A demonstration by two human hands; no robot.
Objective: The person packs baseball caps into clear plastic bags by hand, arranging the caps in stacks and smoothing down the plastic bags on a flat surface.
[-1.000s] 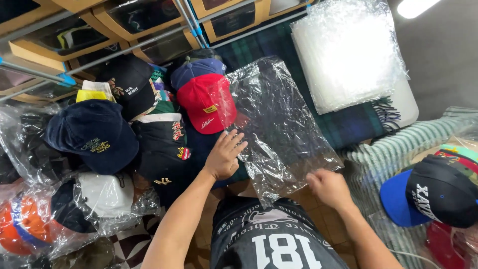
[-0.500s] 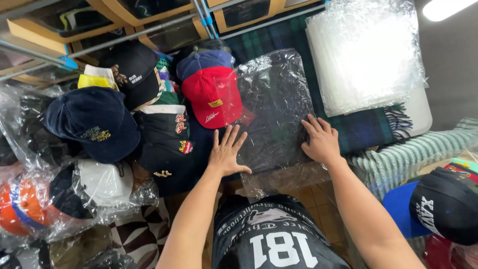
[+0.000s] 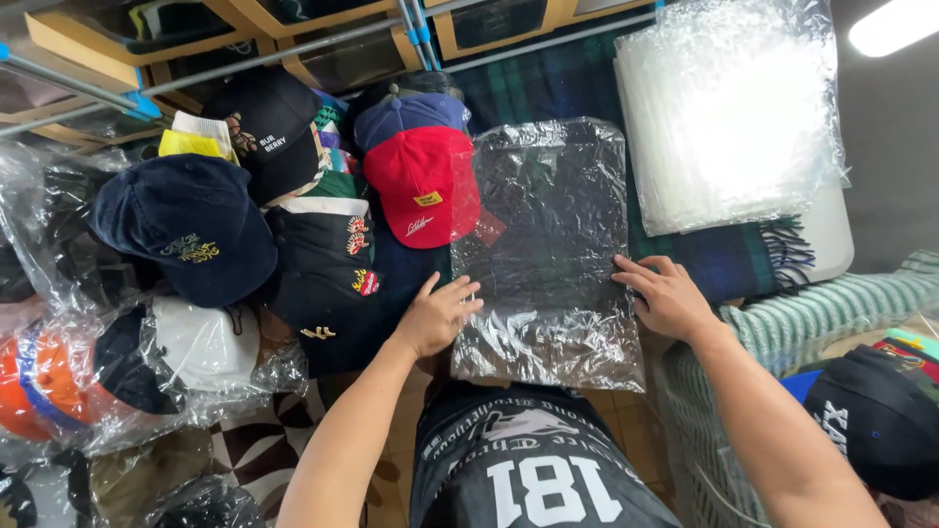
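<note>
A clear plastic bag (image 3: 553, 244) lies flat in front of me on a dark plaid blanket (image 3: 548, 88). My left hand (image 3: 437, 315) rests on the bag's left edge with the fingers loosely curled. At the bag's right edge my right hand (image 3: 668, 296) presses down, fingers spread. A red cap (image 3: 419, 181) lies just left of the bag, its brim tucked partly under the plastic. Neither hand grips anything.
A pile of caps lies at the left: a navy cap (image 3: 181, 227), black caps (image 3: 323, 259), and bagged caps (image 3: 147, 376). A stack of clear bags (image 3: 729, 108) sits at the upper right. A black cap (image 3: 880, 416) is at the right edge. Shelves with boxes (image 3: 323, 39) run along the top.
The bag has been laid down and smoothed flat and square. My right hand moved from its lower right corner up onto it, then out to its right edge; my left hand curled at the left edge.
</note>
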